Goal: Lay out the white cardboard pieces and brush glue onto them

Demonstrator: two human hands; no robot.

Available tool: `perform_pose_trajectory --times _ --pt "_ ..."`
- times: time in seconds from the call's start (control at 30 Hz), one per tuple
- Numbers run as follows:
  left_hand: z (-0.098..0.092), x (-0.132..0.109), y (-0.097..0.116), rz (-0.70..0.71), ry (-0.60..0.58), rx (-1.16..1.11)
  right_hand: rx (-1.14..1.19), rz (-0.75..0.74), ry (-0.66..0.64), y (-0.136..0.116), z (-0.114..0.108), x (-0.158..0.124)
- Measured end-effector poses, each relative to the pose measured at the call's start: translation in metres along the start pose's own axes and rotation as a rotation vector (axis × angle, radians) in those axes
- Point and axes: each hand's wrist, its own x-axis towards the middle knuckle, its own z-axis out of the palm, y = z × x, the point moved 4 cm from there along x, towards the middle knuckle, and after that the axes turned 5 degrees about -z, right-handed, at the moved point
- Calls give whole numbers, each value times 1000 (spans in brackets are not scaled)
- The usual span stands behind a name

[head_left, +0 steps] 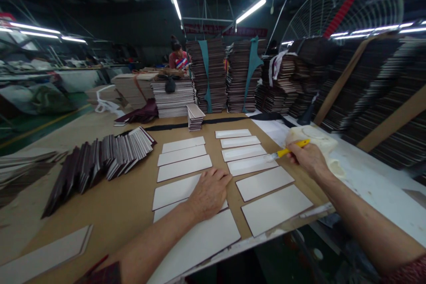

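Observation:
Two columns of white rectangular cards (184,167) lie flat on a brown board (116,204). My left hand (209,193) rests palm down on cards in the left column, fingers stretched out. My right hand (308,158) is closed round a yellow-handled brush (290,150), whose tip touches a card (251,165) in the right column. Just behind that hand sits a cream-coloured glue container (319,141).
A fanned row of dark-backed cards (100,159) lies at the left. A small card stack (195,116) and tall stacks of sheets (213,75) stand at the back. A person (178,55) sits far behind. A large fan guard (342,6) rises at the right.

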Motion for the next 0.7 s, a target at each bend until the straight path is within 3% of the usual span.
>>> perform_pose_trajectory --times 0.2,0.37,0.53,0.7 --pt "2 1 0 -6 -7 28 9 18 58 6 -14 2" --pt "-5 4 2 3 -32 44 281 13 101 2 -13 -13" --pt "-21 -10 22 44 -55 28 601 -7 -37 -10 5 -56" --pt "-12 -32 48 143 -131 -34 699 7 -138 -13 27 -88"
